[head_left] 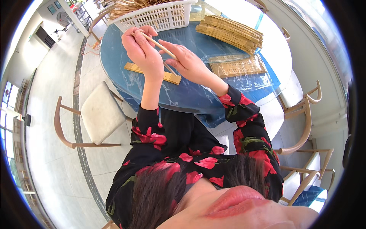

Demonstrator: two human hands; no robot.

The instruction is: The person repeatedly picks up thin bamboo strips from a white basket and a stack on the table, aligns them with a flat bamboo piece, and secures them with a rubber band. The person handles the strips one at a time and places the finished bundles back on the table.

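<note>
My left hand (143, 49) is raised over the table with its fingers curled round pale wooden chopsticks (160, 47), which slant down to the right. Their lower ends lie against my right hand (187, 63), whose fingers and thumb close about them from the right. A second thin stick shows below the palm; how many are held is partly hidden. Beneath both hands, a flat yellow bamboo-look strip (172, 78) lies on the blue marbled tabletop (131, 84), its middle covered by my left wrist.
A white slatted plastic basket (160, 20) heaped with wooden sticks (131, 8) stands at the back. To its right is a pile of yellow bamboo-look strips (228, 33). Nearer, more strips lie under clear plastic (238, 68). Wooden chairs (103, 112) stand on both sides.
</note>
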